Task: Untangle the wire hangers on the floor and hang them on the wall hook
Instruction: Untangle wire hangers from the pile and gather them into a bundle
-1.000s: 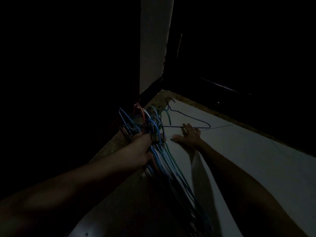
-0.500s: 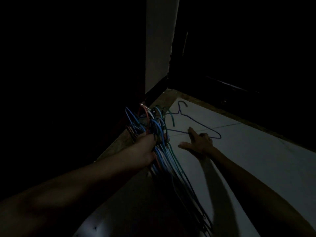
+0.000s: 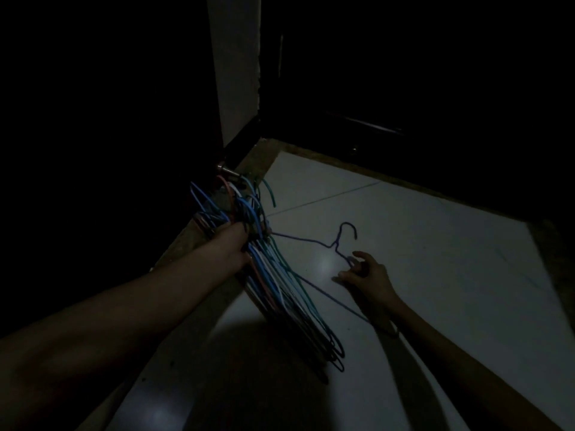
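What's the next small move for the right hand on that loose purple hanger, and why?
Probably lift the purple hanger and bring its hook to the bundle of hangers that the left hand grips. The right hand already pinches its wire below the neck, and it lies apart from the bundle on the floor.

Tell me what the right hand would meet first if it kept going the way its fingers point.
The right hand already pinches the purple hanger just below its neck. Straight on, its fingers would likely meet that hanger's hook first, then bare floor tile; depth is hard to judge in this dark view.
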`<state>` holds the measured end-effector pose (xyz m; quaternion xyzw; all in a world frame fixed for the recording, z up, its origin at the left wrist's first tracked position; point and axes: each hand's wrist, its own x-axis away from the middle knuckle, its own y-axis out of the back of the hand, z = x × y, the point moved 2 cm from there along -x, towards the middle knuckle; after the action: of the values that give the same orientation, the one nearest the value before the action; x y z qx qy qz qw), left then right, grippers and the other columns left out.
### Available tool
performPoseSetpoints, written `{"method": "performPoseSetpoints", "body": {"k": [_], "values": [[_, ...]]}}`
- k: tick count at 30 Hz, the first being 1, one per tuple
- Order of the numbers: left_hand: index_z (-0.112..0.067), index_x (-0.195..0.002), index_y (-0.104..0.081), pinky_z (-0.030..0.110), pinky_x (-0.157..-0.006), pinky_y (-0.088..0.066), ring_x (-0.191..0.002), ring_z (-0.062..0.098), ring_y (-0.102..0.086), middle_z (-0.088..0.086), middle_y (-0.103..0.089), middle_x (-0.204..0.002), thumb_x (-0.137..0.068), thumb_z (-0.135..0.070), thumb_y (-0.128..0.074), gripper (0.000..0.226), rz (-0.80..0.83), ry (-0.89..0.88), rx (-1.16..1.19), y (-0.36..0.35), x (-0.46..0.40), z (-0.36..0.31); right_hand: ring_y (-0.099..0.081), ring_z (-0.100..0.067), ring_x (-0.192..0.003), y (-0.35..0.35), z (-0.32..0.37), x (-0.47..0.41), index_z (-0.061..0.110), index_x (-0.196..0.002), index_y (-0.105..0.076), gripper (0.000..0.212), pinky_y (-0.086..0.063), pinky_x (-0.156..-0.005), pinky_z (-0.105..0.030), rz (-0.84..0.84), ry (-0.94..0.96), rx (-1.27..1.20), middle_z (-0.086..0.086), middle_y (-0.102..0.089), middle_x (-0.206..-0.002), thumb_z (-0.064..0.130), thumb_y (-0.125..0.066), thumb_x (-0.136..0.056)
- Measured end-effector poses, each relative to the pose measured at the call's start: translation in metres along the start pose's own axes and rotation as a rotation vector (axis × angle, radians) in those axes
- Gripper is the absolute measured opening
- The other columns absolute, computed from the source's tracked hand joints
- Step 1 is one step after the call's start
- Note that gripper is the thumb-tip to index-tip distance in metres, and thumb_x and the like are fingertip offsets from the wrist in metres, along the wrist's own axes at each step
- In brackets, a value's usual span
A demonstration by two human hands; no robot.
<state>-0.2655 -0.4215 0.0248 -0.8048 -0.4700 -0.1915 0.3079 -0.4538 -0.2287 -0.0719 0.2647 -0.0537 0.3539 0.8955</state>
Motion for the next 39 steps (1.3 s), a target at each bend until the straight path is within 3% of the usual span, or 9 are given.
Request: {"method": "performPoseSetpoints", "body": {"k": [3,8,11,17,20,26,31,34,39], "values": [[-0.006,-0.081,-0.060,0.032,-0.059,-0.048,-0.067,0.017,-0.059,0.005,-0.064,-0.072,-0.094,0.004,-0.048,0.020,-0.012,0.015,-0.036,-0.001,0.004,0.001,-0.052,-0.022,-0.106,-0.003,-0.021,-0.006,0.014,-0.121,-0.055,0.061,-0.049,-0.092,-0.037,-0.098,-0.024,0.121,-0.009,-0.057,-0.112,0.023,-0.083,-0.068],[-0.013,-0.076,-0.060,0.030,-0.054,-0.054,-0.066,0.016,-0.060,0.005,-0.065,-0.072,-0.095,0.000,-0.047,0.026,-0.007,0.007,-0.043,-0.001,0.008,0.001,-0.059,-0.025,-0.083,-0.006,-0.023,-0.005,0.005,-0.107,-0.057,0.024,-0.049,-0.077,-0.034,-0.179,-0.028,0.133,-0.007,-0.061,-0.088,0.000,-0.062,-0.084],[-0.013,-0.079,-0.060,0.034,-0.064,-0.055,-0.070,0.019,-0.059,0.009,-0.063,-0.082,-0.095,0.000,-0.048,0.024,-0.026,0.005,-0.046,0.000,0.008,0.002,-0.061,-0.024,-0.085,-0.004,-0.021,-0.009,0.006,-0.108,-0.060,0.019,-0.052,-0.081,-0.036,-0.186,-0.053,0.167,-0.011,-0.066,-0.096,0.003,-0.054,-0.089],[-0.006,-0.074,-0.061,0.028,-0.049,-0.053,-0.061,0.017,-0.059,0.007,-0.063,-0.063,-0.094,0.001,-0.050,0.024,0.004,-0.014,-0.076,-0.009,0.013,-0.005,-0.057,-0.022,-0.075,0.001,0.020,-0.001,-0.004,-0.102,-0.062,0.016,-0.048,-0.054,-0.009,-0.190,0.012,-0.118,-0.012,-0.061,-0.085,-0.004,-0.049,-0.092],[0.001,-0.098,-0.064,0.031,-0.056,-0.052,-0.072,0.021,-0.060,0.012,-0.066,-0.088,-0.095,-0.005,-0.053,0.013,-0.013,-0.013,-0.084,-0.015,0.012,-0.009,-0.055,-0.023,-0.067,0.006,0.052,0.005,-0.004,-0.097,-0.064,0.013,-0.048,-0.051,-0.013,-0.134,0.101,-0.139,-0.011,-0.059,-0.078,-0.006,-0.054,-0.089],[0.001,-0.127,-0.054,0.036,-0.073,-0.052,-0.087,0.027,-0.057,0.017,-0.060,-0.121,-0.090,-0.004,-0.058,0.038,-0.023,-0.065,-0.075,-0.033,0.009,-0.021,-0.054,-0.018,-0.061,0.014,0.128,0.024,0.000,-0.095,-0.063,0.015,-0.055,-0.056,-0.019,-0.069,0.181,-0.281,-0.008,-0.056,-0.072,-0.008,-0.053,-0.088],[0.002,-0.132,-0.048,0.036,-0.071,-0.047,-0.085,0.029,-0.052,0.021,-0.056,-0.117,-0.093,-0.004,-0.052,0.039,-0.009,-0.084,-0.014,-0.047,0.013,-0.045,-0.059,-0.017,-0.075,0.009,0.177,0.039,0.004,-0.093,-0.065,0.013,-0.057,-0.070,-0.025,-0.014,0.218,-0.372,-0.007,-0.059,-0.080,-0.004,-0.056,-0.088],[-0.002,-0.109,-0.056,0.039,-0.067,-0.051,-0.081,0.028,-0.056,0.014,-0.059,-0.095,-0.093,-0.003,-0.052,0.017,0.049,-0.058,0.081,-0.052,0.019,-0.056,-0.060,-0.015,-0.080,0.004,0.193,0.044,0.005,-0.091,-0.066,0.013,-0.056,-0.076,-0.027,0.026,0.232,-0.345,-0.005,-0.062,-0.083,-0.003,-0.056,-0.089],[-0.001,-0.131,-0.048,0.032,-0.059,-0.056,-0.076,0.026,-0.059,0.013,-0.059,-0.096,-0.090,0.002,-0.052,0.042,0.111,-0.157,0.084,-0.055,0.018,-0.062,-0.060,-0.007,-0.071,-0.002,0.204,0.051,0.009,-0.092,-0.066,0.015,-0.048,-0.052,-0.010,0.092,0.268,-0.188,-0.002,-0.061,-0.083,-0.001,-0.055,-0.091]]}}
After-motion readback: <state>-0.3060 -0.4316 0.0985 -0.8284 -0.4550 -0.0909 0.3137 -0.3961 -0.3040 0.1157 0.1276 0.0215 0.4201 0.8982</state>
